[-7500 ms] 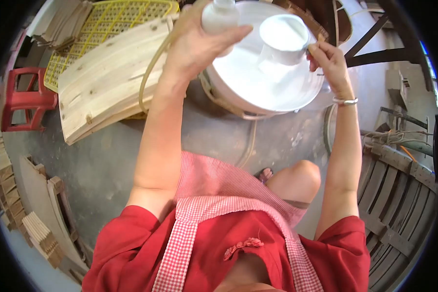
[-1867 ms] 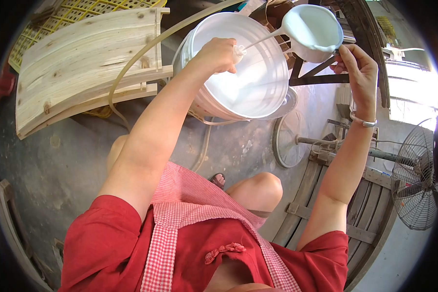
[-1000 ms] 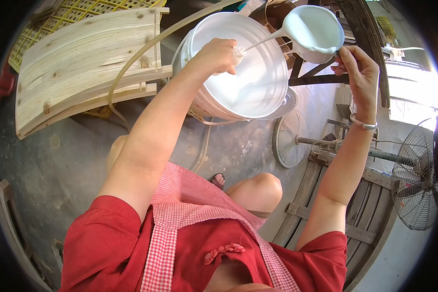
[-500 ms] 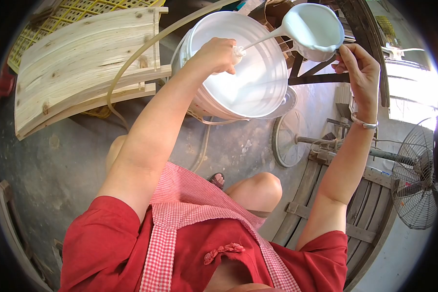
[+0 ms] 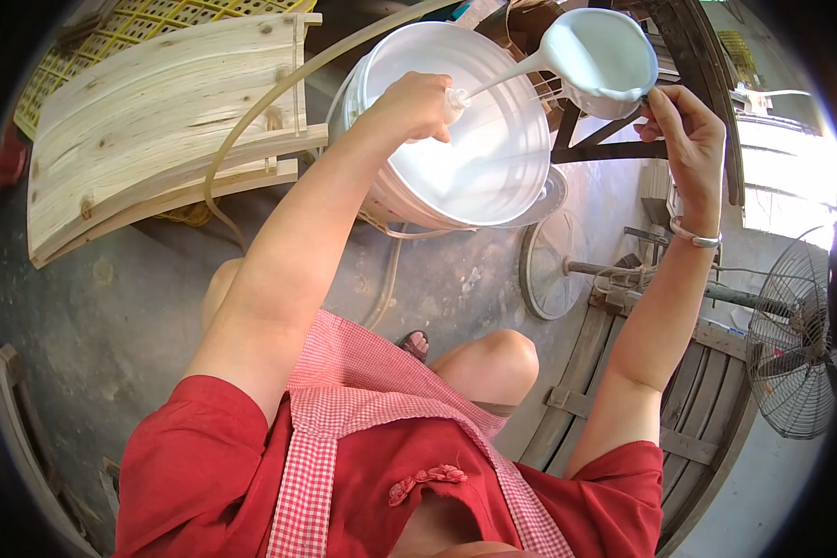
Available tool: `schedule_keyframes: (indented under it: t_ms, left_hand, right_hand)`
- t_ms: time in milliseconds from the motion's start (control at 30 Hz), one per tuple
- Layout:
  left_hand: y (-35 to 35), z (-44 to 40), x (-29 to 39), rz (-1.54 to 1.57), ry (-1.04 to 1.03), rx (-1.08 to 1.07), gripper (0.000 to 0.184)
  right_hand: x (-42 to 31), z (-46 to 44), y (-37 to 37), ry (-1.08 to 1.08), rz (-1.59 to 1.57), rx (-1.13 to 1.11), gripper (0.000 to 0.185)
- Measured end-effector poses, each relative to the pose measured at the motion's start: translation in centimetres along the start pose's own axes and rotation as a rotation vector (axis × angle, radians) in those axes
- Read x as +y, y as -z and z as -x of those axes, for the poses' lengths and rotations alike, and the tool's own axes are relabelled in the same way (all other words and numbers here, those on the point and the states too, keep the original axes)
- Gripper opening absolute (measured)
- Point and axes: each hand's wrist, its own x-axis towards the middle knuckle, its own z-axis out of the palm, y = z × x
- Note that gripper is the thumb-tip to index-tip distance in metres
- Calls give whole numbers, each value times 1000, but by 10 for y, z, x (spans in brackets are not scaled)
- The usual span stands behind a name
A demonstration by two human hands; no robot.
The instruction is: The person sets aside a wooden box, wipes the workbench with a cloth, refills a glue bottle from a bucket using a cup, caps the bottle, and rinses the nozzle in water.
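My left hand [image 5: 414, 107] is closed around a clear bottle [image 5: 456, 104] over the bucket; only the bottle's neck shows, the rest is hidden by my fingers. Pinched by its dark handle between my right thumb and fingers, a white scoop [image 5: 600, 65] tilts toward the left. A thick white stream [image 5: 507, 77] narrows from the scoop's lip down to the bottle's mouth. Thin white strands also hang from the scoop's lower side. My right hand [image 5: 688, 126] is to the right of the scoop. White liquid lies inside the big white bucket [image 5: 372, 186] below.
Curved wooden boards [image 5: 167, 121] lie at left beside a yellow plastic crate [image 5: 139, 33]. A pale hose [image 5: 251, 116] arcs past the bucket. A dark frame [image 5: 697, 56] stands behind my right hand. At right are a standing fan [image 5: 795, 335] and wooden slats [image 5: 614, 381].
Both hands keep almost the same place. The scoop has shifted only slightly, and the white stream still runs to the bottle's mouth.
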Motion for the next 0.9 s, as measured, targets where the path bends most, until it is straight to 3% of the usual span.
schedule_keyframes:
  t_ms: [900]
  left_hand:
    - [0, 1, -1, 28, -26, 14, 58]
  right_hand:
    - [0, 2, -2, -2, 19, 24, 23]
